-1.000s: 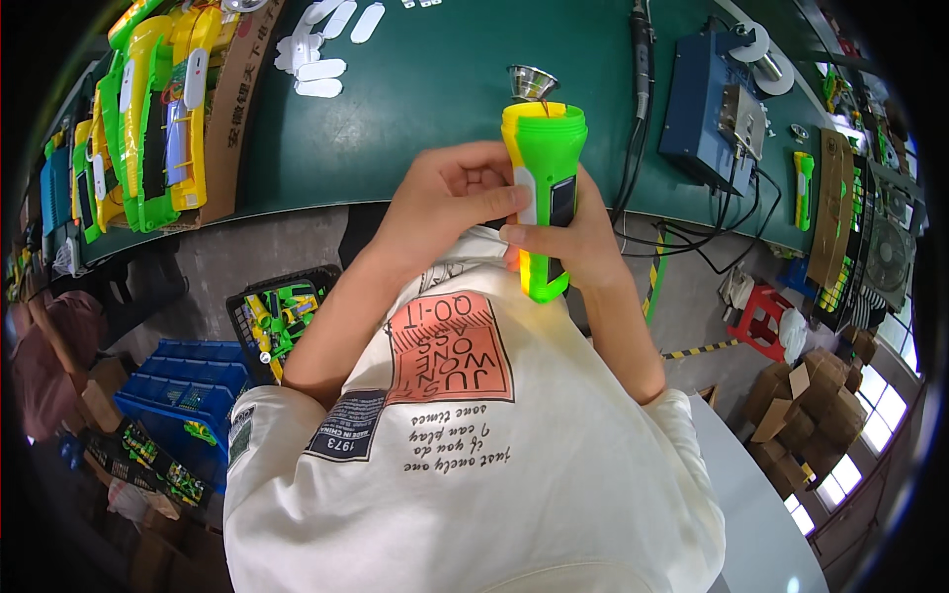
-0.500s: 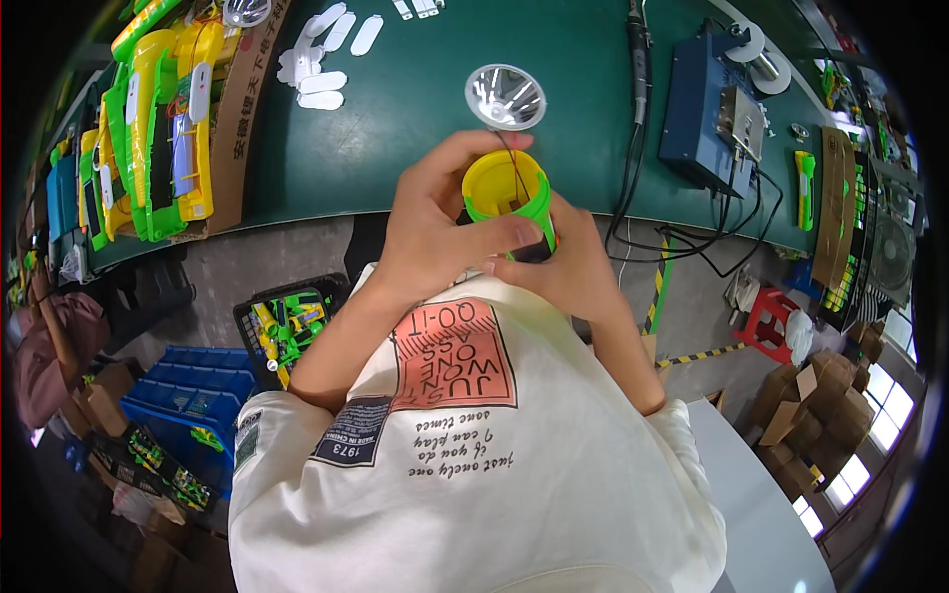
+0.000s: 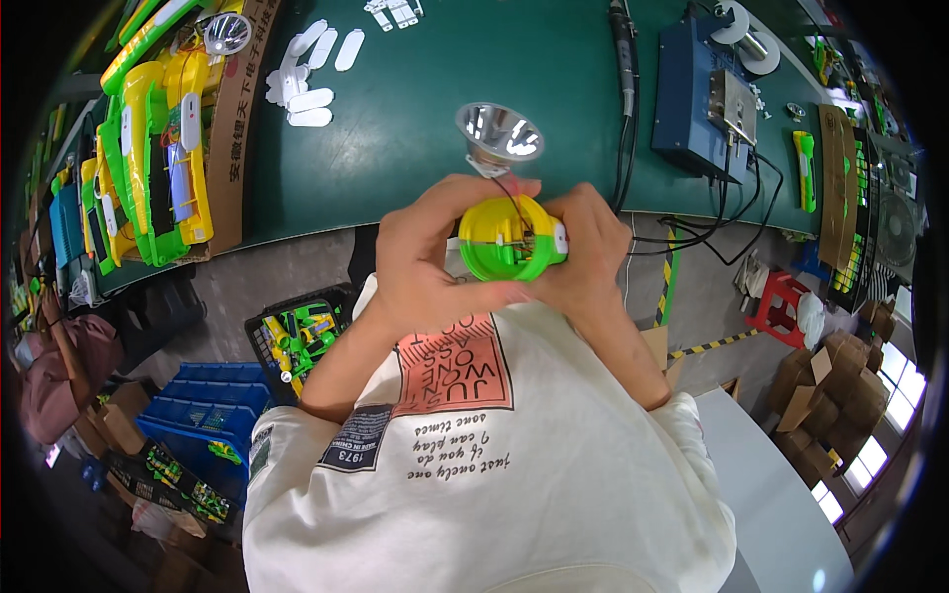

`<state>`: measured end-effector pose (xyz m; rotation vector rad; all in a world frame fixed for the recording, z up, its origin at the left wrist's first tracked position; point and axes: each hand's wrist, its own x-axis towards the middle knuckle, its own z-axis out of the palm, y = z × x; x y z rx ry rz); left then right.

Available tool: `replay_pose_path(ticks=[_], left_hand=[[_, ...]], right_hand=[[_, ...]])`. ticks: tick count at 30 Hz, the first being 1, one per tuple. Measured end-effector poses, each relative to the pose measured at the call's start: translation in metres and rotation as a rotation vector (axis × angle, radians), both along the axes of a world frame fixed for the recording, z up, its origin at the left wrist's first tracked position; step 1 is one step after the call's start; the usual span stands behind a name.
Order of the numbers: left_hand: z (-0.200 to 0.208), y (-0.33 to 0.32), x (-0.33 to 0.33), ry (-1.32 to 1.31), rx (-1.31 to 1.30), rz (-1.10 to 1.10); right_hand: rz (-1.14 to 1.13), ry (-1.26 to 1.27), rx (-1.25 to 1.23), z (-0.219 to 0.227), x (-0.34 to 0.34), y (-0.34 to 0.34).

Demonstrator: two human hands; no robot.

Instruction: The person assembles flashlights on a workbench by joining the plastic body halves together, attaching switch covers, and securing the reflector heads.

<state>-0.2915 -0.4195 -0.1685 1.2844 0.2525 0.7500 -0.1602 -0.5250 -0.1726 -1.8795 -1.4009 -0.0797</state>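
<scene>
Close to my body, at the table's front edge, both hands hold a yellow-and-green flashlight housing [image 3: 484, 261]. Its round open end faces up toward me, showing green and yellow inner parts and thin wires. My left hand [image 3: 420, 252] is wrapped round the left side, thumb along the near rim. On the other side my right hand [image 3: 585, 252] grips the body beside a small white switch [image 3: 560, 237]; some of its fingers are hidden. A shiny cone-shaped reflector [image 3: 500, 133] stands beyond the housing, joined to it by a dark wire, just past my left fingertips.
On the green table [image 3: 395, 109] are white oval pieces [image 3: 310, 102], a blue soldering station [image 3: 687, 114] with cables, and a cardboard box [image 3: 229, 163] of flashlight housings. Below stand a black crate [image 3: 267, 346], blue crates [image 3: 198, 395] and a red stool [image 3: 781, 301]. Another person [image 3: 59, 385] is far left.
The housing has turned and tilted, so its inner parts and white switch now show. The reflector has tipped, showing its side. My right hand has shifted up along the housing's right side.
</scene>
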Motion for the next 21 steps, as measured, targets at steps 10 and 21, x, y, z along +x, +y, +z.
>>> replay_pose_path(ticks=[10, 21], left_hand=[[-0.0020, -0.0037, 0.0055, 0.043, 0.175, 0.018], [0.0043, -0.0001, 0.0032, 0.169, 0.351, 0.073]], right_hand=[[-0.005, 0.008, 0.065, 0.0014, 0.0046, -0.0011], [0.090, 0.232, 0.013, 0.0063, 0.0044, -0.0018]])
